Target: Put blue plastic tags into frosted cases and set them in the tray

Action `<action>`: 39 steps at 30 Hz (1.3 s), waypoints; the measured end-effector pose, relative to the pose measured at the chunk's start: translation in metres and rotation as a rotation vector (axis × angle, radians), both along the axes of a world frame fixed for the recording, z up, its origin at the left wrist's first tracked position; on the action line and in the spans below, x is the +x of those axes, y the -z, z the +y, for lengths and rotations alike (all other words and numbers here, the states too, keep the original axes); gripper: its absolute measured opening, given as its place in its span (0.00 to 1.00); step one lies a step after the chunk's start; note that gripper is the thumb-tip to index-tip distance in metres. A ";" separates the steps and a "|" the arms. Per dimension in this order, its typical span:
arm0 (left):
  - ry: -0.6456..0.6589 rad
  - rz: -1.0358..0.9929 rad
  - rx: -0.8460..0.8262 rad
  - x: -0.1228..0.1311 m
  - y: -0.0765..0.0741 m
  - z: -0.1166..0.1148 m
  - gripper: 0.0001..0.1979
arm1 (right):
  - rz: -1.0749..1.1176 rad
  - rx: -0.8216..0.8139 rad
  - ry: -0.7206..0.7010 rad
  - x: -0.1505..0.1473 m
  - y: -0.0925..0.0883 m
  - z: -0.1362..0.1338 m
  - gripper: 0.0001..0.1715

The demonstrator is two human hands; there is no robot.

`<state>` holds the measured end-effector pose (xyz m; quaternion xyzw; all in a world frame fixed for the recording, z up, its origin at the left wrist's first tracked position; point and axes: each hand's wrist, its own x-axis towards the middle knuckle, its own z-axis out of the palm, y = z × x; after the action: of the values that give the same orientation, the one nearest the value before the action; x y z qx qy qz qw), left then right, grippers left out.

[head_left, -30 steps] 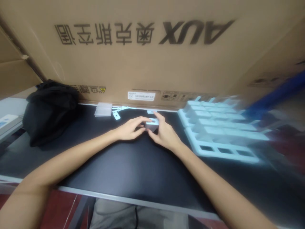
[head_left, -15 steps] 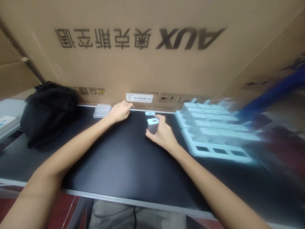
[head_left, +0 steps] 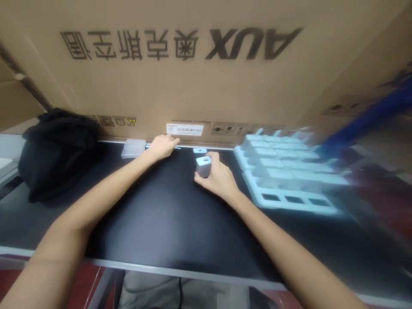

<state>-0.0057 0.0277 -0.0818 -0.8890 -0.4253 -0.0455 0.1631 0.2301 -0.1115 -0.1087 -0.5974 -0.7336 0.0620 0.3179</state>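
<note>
My right hand [head_left: 217, 178] is closed around a small white charger block [head_left: 203, 165], held upright on the black table [head_left: 167, 214] near its middle. My left hand [head_left: 162, 146] reaches to the table's far edge at the foot of the cardboard box, fingers curled over small white pieces there; what it grips is hidden. A small white flat piece [head_left: 199, 150] lies just behind the charger block. A clear plastic box [head_left: 133, 148] sits to the left of my left hand.
A big cardboard box [head_left: 199, 68] printed AUX walls off the back of the table. A white tray [head_left: 283, 176] with several white blocks lies at the right. A black bag [head_left: 54, 150] sits at the left. A blue bar [head_left: 367, 116] crosses the far right.
My left hand left the charger block and went to the far edge by the clear box. My right hand kept the block and stood it upright.
</note>
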 end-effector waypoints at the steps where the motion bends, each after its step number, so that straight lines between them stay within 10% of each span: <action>1: 0.004 0.005 -0.003 0.001 -0.001 0.000 0.15 | 0.001 -0.004 -0.001 0.000 0.000 0.000 0.36; 24: 0.102 -0.063 -0.161 0.019 -0.015 -0.003 0.13 | 0.006 -0.019 -0.025 -0.006 0.005 0.000 0.38; 33: 0.509 -0.572 -0.423 0.024 -0.075 -0.047 0.06 | 0.050 -0.032 -0.066 -0.005 0.003 0.000 0.38; 39: 0.573 -0.470 -0.455 0.045 -0.104 -0.083 0.04 | 0.058 -0.050 -0.064 -0.006 0.002 0.000 0.39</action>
<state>0.0390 -0.0554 0.0221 -0.9499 -0.1861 -0.1952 -0.1577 0.2241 -0.1113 -0.1104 -0.5795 -0.7409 0.1079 0.3219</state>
